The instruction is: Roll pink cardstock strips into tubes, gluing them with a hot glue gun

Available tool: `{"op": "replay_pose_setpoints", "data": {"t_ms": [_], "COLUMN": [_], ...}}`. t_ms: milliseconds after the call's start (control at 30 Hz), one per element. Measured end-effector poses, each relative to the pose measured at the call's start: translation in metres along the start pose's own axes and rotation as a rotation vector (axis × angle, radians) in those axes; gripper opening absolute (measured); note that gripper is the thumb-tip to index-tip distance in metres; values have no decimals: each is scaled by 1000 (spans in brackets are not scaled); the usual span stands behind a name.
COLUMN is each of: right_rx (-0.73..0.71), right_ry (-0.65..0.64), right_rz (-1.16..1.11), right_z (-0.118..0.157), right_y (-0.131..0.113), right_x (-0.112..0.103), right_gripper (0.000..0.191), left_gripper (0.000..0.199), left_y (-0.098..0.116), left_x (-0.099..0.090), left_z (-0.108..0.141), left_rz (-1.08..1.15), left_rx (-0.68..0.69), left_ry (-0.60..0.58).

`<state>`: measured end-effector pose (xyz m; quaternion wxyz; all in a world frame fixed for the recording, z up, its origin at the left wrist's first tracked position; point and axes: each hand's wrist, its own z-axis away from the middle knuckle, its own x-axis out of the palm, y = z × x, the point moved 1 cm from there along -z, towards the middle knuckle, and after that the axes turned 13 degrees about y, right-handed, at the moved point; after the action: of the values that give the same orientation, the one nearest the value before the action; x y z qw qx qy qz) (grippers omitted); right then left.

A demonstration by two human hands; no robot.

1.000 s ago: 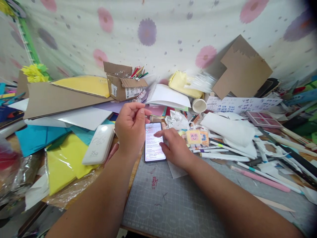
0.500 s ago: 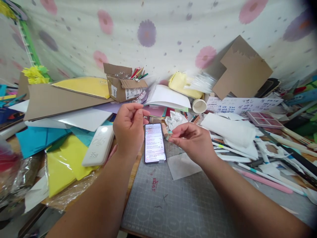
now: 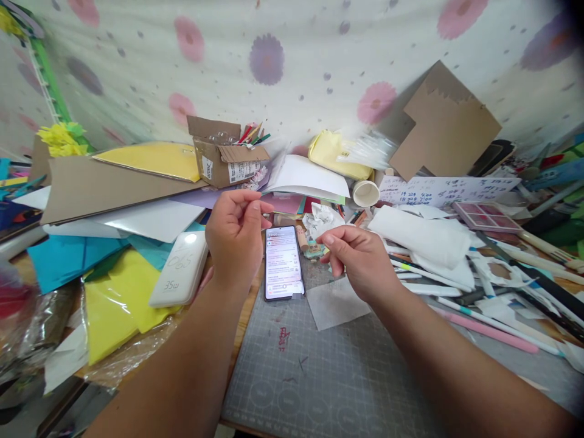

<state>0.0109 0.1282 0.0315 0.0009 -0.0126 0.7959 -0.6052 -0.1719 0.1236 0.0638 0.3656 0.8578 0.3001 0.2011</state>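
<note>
My left hand (image 3: 235, 234) is raised beside the upper left of a lit phone (image 3: 283, 264). Its thumb and fingertips are drawn together in a pinch; whatever they hold, if anything, is too small to make out. To the right of the phone hovers my right hand (image 3: 356, 255), fingers curled and thumb pressed toward them, also with nothing I can name between the tips. Below it a thin white paper piece (image 3: 337, 304) lies on the grey cutting mat (image 3: 292, 365). A small tan roll (image 3: 302, 239) and crumpled white paper (image 3: 323, 220) are just beyond the phone.
A white power bank (image 3: 179, 271) lies left of my left wrist, over yellow sheets (image 3: 116, 304). An opened cardboard box (image 3: 223, 164) with pencils stands behind. White tissue (image 3: 420, 234), pens and paper scraps crowd the right. A paper cup (image 3: 365, 193) lies at the back.
My right hand has turned, with its thumb now on top and the other fingertips lower, and has drawn slightly right. The left hand keeps its pinch. The view has shifted a little.
</note>
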Motion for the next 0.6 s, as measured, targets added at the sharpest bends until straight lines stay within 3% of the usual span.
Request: {"op": "replay_pose_setpoints", "data": {"t_ms": [233, 600], "right_rx": [-81, -264], "right_ry": [-55, -231], "right_rz": [223, 546], "right_z": [-3, 5], "right_y": [18, 15], "right_x": [7, 14], "right_gripper": [12, 22], "left_gripper": [9, 10], "left_y": [0, 2], "left_x": [0, 0], "left_z": [1, 1], "left_rz": [7, 4], "left_rx": [12, 14], "left_ry": [1, -7]}}
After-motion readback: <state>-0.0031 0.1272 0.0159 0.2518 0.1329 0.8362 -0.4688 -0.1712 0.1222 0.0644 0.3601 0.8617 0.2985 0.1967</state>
